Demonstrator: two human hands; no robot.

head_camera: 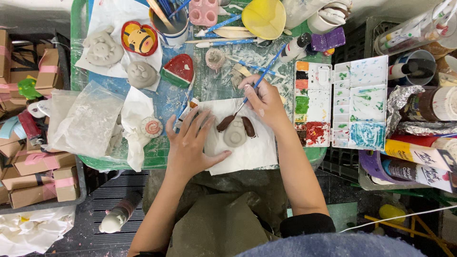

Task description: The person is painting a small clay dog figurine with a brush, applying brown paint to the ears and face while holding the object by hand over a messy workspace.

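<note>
Right hand (pixel 264 101) is pinching a blue-handled paintbrush (pixel 259 80), grip closed on the shaft low down, bristles touching the left brown ear of a small grey clay dog face (pixel 235 134). The dog face is lying on a white paper sheet (pixel 252 152) at 6 o'clock on the green table (pixel 157 157), right in front of the person. Left hand (pixel 193 145) is lying flat and open at 9 o'clock of the piece, fingers spread, holding nothing, thumb tip pressing the paper just beside the clay. Both ears are already showing brown; the middle is bare grey. Paint palette (pixel 350 102) is sitting at 3 o'clock, near the right wrist, with wet-looking red and green wells. At 11 o'clock: 2 unpainted grey clay faces (pixel 102 47), a painted bee dish (pixel 139 38), a red and green watermelon slice (pixel 178 70). Cup of brushes (pixel 172 24) at 12 o'clock. Risks as I'm reading it: the brown is probably wet, so the left thumb or palm sliding on the paper could be smearing the near ear; the brush is carrying paint close to the bare face, so a slip would be marking the grey; the right forearm is passing near the palette edge and could be picking up colour; the loose paper could be shifting if the left hand lifts.
</note>
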